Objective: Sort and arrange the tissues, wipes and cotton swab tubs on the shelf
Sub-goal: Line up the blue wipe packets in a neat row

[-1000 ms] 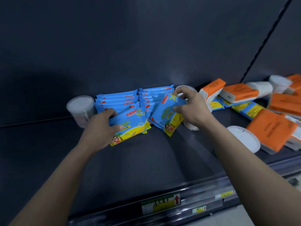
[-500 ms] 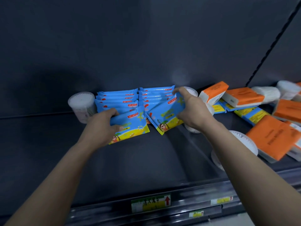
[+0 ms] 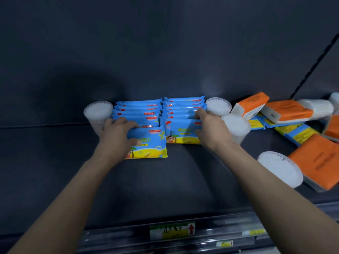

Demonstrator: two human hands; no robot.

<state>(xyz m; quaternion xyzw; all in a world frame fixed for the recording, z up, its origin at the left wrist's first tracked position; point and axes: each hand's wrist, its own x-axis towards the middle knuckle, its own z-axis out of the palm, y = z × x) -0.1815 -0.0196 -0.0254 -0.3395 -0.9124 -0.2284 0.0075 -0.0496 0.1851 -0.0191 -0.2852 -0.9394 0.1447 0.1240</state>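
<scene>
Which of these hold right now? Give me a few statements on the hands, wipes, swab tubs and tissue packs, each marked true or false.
1. The left hand holds the blue-and-yellow plastic left front wipes pack. True.
2. A round clear plastic cotton swab tub stands at the left end of the blue wipes rows. True.
3. The right hand grips a swab tub. False: it grips the right front wipes pack, with tubs standing beside it.
4. The orange tissue packs stand in a neat row left of the wipes. False: they lie jumbled to the right.
</scene>
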